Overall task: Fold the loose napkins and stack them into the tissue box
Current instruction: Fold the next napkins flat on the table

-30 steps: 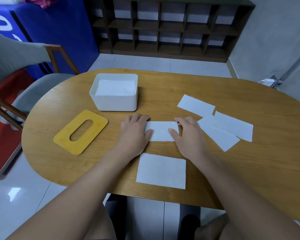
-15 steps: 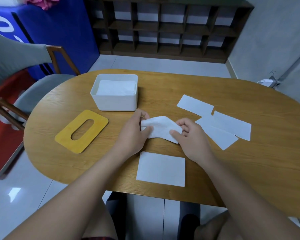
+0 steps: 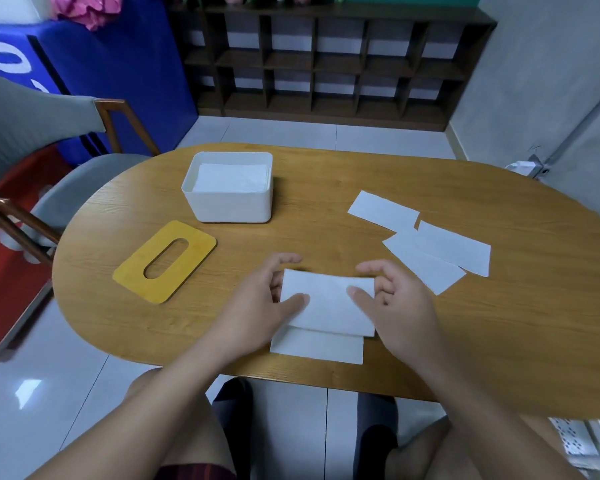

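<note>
Fingers of both hands, left hand (image 3: pixel 260 303) and right hand (image 3: pixel 395 299), now pinch the folded napkin (image 3: pixel 326 301) by its ends, lifted at lower centre over another napkin (image 3: pixel 317 346) on the desk (image 3: pixel 326 209), ready for the tissue box (image 3: pixel 230 188) at upper left.

Your left hand (image 3: pixel 257 299) and right hand (image 3: pixel 392 299) have lifted the white folded paper napkin (image 3: pixel 328 301) off the tabletop, now flat between them.

lower napkin (image 3: pixel 317 348): top hidden by held napkin (image 3: pixel 328 304) | chair (image 3: pixel 32 161): cut off left
</note>
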A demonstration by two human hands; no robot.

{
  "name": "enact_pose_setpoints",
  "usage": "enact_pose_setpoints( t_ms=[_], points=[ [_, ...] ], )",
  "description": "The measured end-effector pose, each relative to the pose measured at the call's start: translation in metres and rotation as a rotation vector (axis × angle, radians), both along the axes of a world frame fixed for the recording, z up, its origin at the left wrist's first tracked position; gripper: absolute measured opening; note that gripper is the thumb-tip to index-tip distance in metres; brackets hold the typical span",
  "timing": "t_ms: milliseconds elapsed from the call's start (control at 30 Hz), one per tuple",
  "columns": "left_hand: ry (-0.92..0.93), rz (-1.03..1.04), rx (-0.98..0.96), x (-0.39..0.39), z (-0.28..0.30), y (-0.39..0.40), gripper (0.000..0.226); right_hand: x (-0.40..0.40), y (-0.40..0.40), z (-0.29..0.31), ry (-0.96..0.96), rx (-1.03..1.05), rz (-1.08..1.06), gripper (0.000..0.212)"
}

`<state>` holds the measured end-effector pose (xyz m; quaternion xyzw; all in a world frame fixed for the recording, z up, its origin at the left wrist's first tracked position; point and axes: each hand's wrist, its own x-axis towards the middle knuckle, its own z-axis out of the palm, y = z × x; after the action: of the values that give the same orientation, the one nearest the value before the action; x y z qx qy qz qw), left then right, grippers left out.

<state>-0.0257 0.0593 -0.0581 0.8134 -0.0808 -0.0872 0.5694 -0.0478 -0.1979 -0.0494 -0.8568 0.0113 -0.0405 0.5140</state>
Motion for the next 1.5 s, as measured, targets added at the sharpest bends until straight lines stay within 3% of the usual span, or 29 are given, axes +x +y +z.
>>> enact_pose_setpoints(
  t_ms=[167, 300, 667, 767, 867, 967, 1100, 1233, 1367, 1500],
  points=[
    [0.000, 0.037, 0.163, -0.024, -0.015, 0.001, 0.051, -0.020, 0.005, -0.023, -0.050, -0.259, 0.007, 0.021],
    [-0.242, 0.039, 0.509, -0.034, -0.023, 0.001, 0.055, -0.025, 0.008, -0.044, -0.115, -0.480, 0.004, 0.037],
    [-0.219, -0.083, 0.690, -0.024, -0.013, 0.006, 0.079, -0.027, 0.001, -0.037, -0.015, -0.354, 0.034, 0.049],
    [-0.183, -0.108, 0.735, -0.023, -0.009, 0.002, 0.076, -0.029, 0.004, -0.035, 0.028, -0.431, 0.085, 0.056],
    [-0.127, -0.107, 0.748, -0.023, -0.005, -0.002, 0.060, -0.029, 0.007, -0.033, 0.033, -0.469, 0.118, 0.050],
    [-0.054, -0.102, 0.707, -0.023, -0.004, -0.002, 0.040, -0.027, 0.007, -0.031, 0.032, -0.472, 0.143, 0.033],
    [-0.054, -0.075, 0.587, -0.028, 0.002, -0.001, 0.033, -0.031, 0.008, -0.019, 0.065, -0.407, 0.173, 0.028],
    [0.017, -0.033, 0.294, -0.029, 0.003, -0.003, 0.046, -0.030, 0.010, -0.009, 0.113, -0.177, 0.122, 0.028],
    [0.069, 0.092, -0.212, -0.019, 0.000, -0.011, 0.071, -0.016, 0.017, -0.004, 0.114, 0.262, 0.005, 0.046],
    [-0.005, 0.178, -0.308, -0.007, -0.010, -0.022, 0.061, -0.002, 0.022, -0.011, 0.061, 0.449, -0.040, 0.038]
  ],
)
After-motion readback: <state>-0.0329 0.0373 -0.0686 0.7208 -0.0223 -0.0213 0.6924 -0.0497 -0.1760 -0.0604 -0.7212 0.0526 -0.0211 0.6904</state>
